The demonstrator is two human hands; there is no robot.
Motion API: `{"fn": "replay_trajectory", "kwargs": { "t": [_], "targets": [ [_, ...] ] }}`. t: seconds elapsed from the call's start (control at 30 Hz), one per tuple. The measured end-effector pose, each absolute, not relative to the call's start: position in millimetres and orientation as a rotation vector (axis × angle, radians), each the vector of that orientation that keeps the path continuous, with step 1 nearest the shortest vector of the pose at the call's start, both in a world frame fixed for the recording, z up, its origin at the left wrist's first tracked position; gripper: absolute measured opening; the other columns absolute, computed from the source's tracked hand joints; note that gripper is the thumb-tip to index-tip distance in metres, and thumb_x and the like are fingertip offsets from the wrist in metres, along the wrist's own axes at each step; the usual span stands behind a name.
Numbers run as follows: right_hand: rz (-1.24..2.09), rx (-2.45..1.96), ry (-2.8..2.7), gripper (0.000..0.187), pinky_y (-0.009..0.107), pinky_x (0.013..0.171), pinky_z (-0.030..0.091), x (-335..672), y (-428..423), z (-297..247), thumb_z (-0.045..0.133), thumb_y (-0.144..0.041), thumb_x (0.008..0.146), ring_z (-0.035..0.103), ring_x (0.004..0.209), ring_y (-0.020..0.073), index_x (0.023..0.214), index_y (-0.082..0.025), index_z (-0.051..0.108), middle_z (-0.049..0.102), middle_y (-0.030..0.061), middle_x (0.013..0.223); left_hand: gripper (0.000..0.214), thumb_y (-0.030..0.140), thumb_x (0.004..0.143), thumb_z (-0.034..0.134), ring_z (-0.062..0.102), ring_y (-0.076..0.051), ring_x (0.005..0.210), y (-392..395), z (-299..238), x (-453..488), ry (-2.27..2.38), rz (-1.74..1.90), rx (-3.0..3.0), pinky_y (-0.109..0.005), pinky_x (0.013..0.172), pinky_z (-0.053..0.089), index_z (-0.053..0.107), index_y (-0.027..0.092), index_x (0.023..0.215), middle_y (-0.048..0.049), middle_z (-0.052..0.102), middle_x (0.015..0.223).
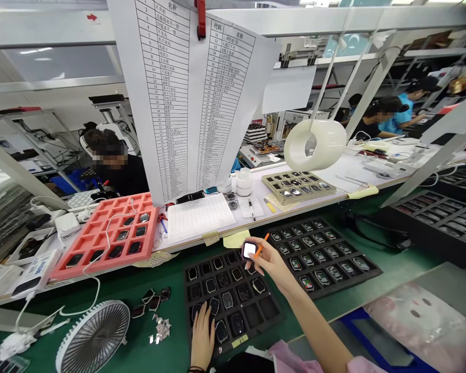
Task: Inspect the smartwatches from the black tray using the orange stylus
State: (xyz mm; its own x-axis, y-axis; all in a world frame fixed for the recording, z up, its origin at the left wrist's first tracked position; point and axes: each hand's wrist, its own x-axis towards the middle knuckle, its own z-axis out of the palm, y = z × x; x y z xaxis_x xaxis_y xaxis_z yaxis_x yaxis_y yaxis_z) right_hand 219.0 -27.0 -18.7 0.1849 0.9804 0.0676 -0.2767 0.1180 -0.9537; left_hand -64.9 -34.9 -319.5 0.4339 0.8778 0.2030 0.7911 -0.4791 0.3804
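In my right hand is a square smartwatch without a strap, its screen lit white. A thin orange stick also sticks out between those fingers. Just below lies a black foam tray with rows of dark-screened smartwatch bodies in its pockets. My left hand lies over the tray's near left corner, fingers stretched out across a watch pocket. Whether its fingertips touch the watch there, I cannot tell. A second black tray of watches sits to the right of my right hand.
A red foam tray with several watches stands on the shelf at left. Loose watch parts and small silvery pieces lie beside a grey fan. A printed list hangs ahead, near a tape roll. Other people sit beyond.
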Motion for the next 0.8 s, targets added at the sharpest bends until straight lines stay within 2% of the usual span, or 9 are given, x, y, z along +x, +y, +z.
{"fn": "replay_trajectory", "kwargs": {
  "t": [0.2,0.37,0.47,0.63,0.8],
  "targets": [
    [1.116,-1.03,-0.846,0.035,0.02,0.033,0.024,215,-27,-8,0.066,-0.049,0.08,0.059,0.04,0.0105,0.096,-0.018,0.064,0.068,0.0052,0.082,0.043,0.028,0.097,0.031,0.042,-0.023,0.135,-35,-318,-65,1.45,0.546,2.461,-0.051,0.112,0.038,0.04,0.026,0.139,-0.0059,0.044,0.147],
    [1.107,-1.049,-0.836,0.034,0.02,0.032,0.022,211,-26,-6,0.064,-0.05,0.081,0.054,0.035,0.0088,0.089,-0.017,0.063,0.069,0.0039,0.076,0.043,0.027,0.097,0.032,0.043,-0.023,0.135,-35,-319,-66,1.45,0.561,2.465,-0.05,0.112,0.038,0.04,0.026,0.139,-0.0052,0.044,0.147],
    [1.119,-1.023,-0.858,0.033,0.019,0.032,0.022,210,-26,-6,0.063,-0.049,0.082,0.056,0.037,0.0091,0.091,-0.018,0.062,0.069,0.0044,0.079,0.044,0.027,0.096,0.032,0.043,-0.022,0.135,-35,-321,-66,1.449,0.578,2.472,-0.049,0.112,0.038,0.039,0.028,0.14,-0.0038,0.044,0.147],
    [1.136,-0.995,-0.938,0.033,0.02,0.035,0.031,211,-28,-5,0.066,-0.044,0.082,0.064,0.051,0.0124,0.104,-0.02,0.061,0.067,0.0075,0.096,0.045,0.027,0.096,0.033,0.043,-0.023,0.134,-35,-325,-66,1.464,0.576,2.487,-0.049,0.112,0.039,0.039,0.029,0.141,-0.0034,0.043,0.148],
    [1.127,-1.005,-0.941,0.033,0.02,0.035,0.031,211,-29,-4,0.066,-0.043,0.081,0.064,0.051,0.0129,0.105,-0.021,0.06,0.066,0.0072,0.095,0.044,0.026,0.097,0.032,0.043,-0.022,0.135,-35,-325,-66,1.453,0.568,2.49,-0.049,0.112,0.038,0.04,0.027,0.14,-0.0043,0.044,0.147]
  ]
}}
